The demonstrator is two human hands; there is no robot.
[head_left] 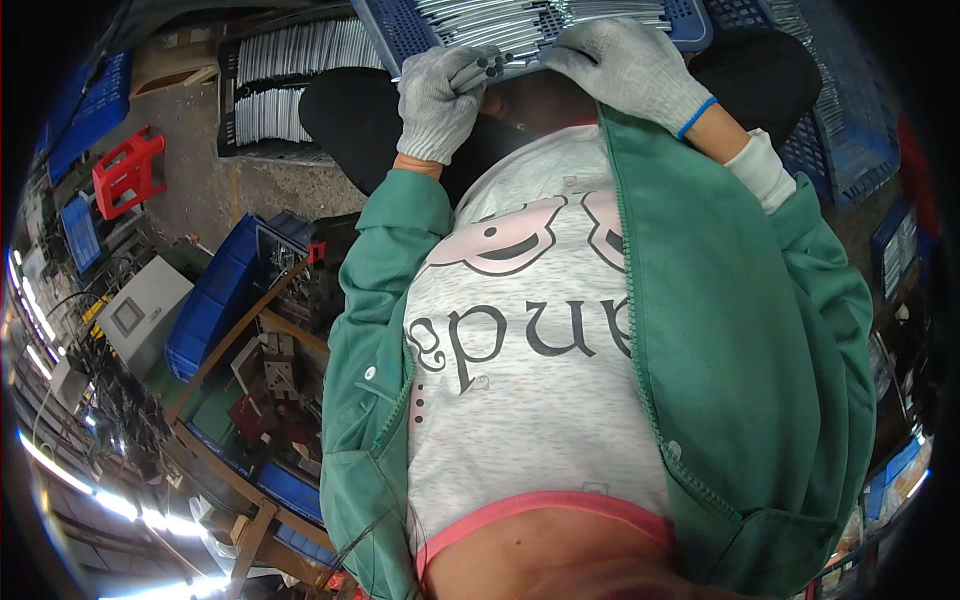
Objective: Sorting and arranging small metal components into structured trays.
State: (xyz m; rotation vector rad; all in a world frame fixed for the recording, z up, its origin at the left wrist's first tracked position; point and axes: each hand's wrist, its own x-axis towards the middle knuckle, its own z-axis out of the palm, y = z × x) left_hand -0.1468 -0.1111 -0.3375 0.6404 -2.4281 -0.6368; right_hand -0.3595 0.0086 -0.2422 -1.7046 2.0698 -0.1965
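Metal tubes (480, 70), a small bundle with round dark ends showing, sit in the gloved left hand (438, 105), which is closed around them in front of the blue basket (706, 28); their far lengths are hidden by the glove; the gloved right hand (632, 80) is bent narrow at the basket's near edge, its fingertips close together, and I cannot tell whether they grip a tube; more silvery tubes (485, 28) lie in that basket, cut off by the upper edge; dark-clad knees (345, 115) spread beneath, the basket covering part of them; a dark crate (228, 100) on the left holds stacked tubes in two rows; the floor (290, 188) is grey, worn and speckled; on it stands a red stool (128, 172); farther down that side are a blue bin (212, 300), a pale control box (143, 308) and a wooden frame (225, 475), around which the clutter is too dim to sort out; bright lamps (115, 503) streak the lower left, bent by the lens.
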